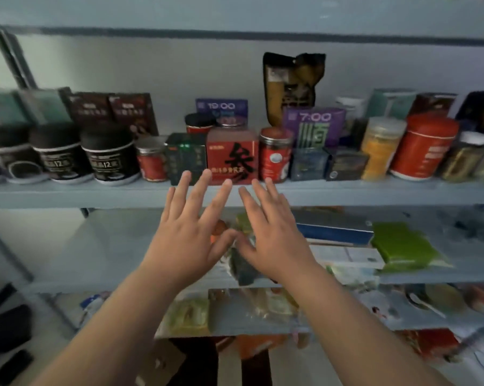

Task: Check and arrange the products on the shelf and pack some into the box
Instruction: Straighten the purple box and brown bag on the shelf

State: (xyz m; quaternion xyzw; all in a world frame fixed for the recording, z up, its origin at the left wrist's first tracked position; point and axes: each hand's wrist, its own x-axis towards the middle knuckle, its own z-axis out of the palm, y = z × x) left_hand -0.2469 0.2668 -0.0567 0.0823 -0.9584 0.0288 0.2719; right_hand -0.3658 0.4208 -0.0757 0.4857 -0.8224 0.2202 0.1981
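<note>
A grey-blue shelf (68,195) carries a row of products at chest height. At its middle stands a red box with a large black character (232,154), with a dark green box (185,157) to its left and a red-labelled jar (274,154) to its right. My left hand (192,232) and my right hand (271,232) are raised side by side just below and in front of the red box. Both have fingers spread and straight and hold nothing. Their thumbs nearly meet.
Black tubs (110,154) stand at the left, a red canister (427,146) and a yellow jar (380,147) at the right, and a dark pouch (291,84) behind. The lower shelf holds a green pack (402,246) and a blue box (335,232). A cardboard box (157,363) sits below.
</note>
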